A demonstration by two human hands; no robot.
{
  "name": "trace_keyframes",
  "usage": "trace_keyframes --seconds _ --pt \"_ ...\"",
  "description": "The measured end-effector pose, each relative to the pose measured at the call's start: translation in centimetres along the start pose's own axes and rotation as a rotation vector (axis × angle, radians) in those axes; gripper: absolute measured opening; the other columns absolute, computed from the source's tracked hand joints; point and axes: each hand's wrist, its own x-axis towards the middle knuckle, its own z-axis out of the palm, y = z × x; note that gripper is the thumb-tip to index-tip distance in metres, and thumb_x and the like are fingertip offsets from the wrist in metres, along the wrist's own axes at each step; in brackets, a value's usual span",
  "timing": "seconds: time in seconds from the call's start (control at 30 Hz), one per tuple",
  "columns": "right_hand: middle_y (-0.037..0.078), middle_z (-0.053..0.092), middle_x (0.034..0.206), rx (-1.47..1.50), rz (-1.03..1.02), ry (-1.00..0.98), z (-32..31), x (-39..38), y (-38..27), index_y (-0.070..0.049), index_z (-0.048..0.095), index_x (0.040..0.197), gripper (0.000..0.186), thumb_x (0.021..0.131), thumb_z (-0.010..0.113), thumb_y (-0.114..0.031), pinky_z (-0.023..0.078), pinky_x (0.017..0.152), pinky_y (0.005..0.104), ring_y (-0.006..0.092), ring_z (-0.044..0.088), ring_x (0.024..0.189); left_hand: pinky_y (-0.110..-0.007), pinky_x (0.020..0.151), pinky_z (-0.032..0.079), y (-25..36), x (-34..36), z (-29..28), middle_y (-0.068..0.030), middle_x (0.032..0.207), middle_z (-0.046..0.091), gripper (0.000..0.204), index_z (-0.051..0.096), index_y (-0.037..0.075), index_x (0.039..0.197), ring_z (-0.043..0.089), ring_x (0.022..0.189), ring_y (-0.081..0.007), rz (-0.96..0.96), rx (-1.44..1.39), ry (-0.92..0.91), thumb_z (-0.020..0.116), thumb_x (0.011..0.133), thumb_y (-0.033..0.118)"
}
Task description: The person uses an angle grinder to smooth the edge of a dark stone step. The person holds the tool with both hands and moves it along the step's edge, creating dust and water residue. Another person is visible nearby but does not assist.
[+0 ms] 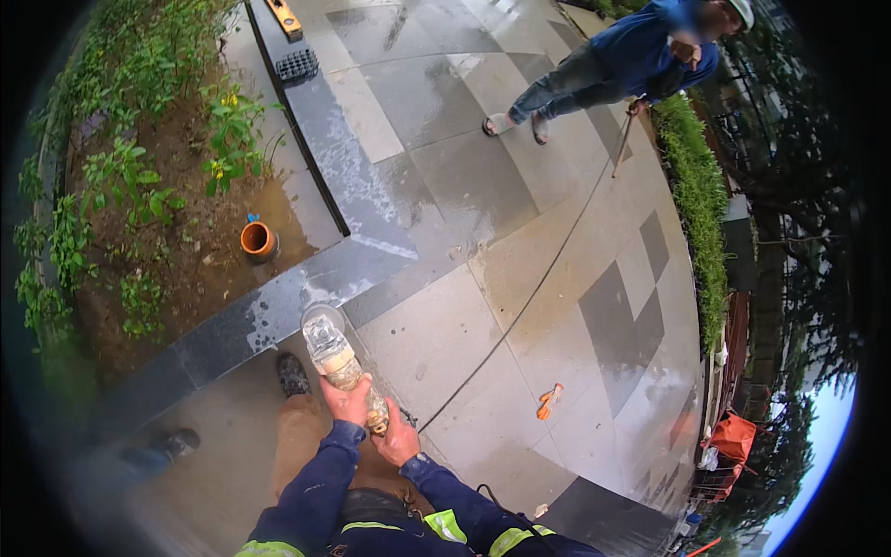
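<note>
A dusty, pale-caked angle grinder (pixel 331 353) is held in front of me, its grey disc (pixel 325 314) at the corner of the dark stone kerb (pixel 269 311). Whether the disc touches the stone I cannot tell. Wrapped around the tool's body is my left hand (pixel 347 401). Farther back, my right hand (pixel 397 440) grips its rear end. From beside my right hand a black cord (pixel 520 316) stretches across the paving toward the upper right.
Left of the kerb lies a planting bed (pixel 130 251) with an orange pipe (pixel 258 239). A yellow spirit level (pixel 285 19) and a black plastic grid (pixel 297 65) rest farther off. Another person (pixel 603 70) stands holding a stick (pixel 622 153). Orange-and-white gloves (pixel 549 401) lie on the paving.
</note>
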Motion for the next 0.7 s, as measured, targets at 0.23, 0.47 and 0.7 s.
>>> trace_keyframes --seconds 0.23,0.47,0.7 --pt "0.027 0.065 0.114 0.195 -0.236 0.006 -9.1 1.1 -7.0 -0.008 0.021 0.153 0.090 0.088 0.071 -0.044 0.053 0.087 0.0443 0.0372 0.067 0.101 -0.035 0.097 0.045 12.5 1.4 0.5 -0.0098 0.123 0.054 0.074 0.038 0.001 0.140 0.057 0.108 -0.0220 0.213 -0.146 -0.148 0.073 0.075 -0.004" --pt "0.018 0.064 0.115 0.759 -0.101 0.579 -22.7 1.1 -4.5 -0.008 0.027 0.150 0.071 0.097 0.063 -0.039 0.058 0.075 0.0347 0.0246 0.067 0.091 -0.036 0.103 0.042 20.2 1.2 -0.3 -0.0132 0.131 0.050 0.081 0.031 -0.002 0.144 0.053 0.118 -0.0241 0.280 -0.285 -0.152 0.074 0.075 -0.004" --pt "0.010 0.067 0.116 1.615 -1.079 0.823 -42.3 -15.8 -2.8 -0.012 0.043 0.145 0.064 0.098 0.050 -0.056 0.056 0.085 0.0368 0.0248 0.065 0.102 -0.037 0.104 0.041 22.3 1.4 -2.3 -0.0122 0.133 0.050 0.080 0.031 0.000 0.146 0.052 0.119 -0.0248 0.223 -0.357 -0.170 0.071 0.076 -0.005"
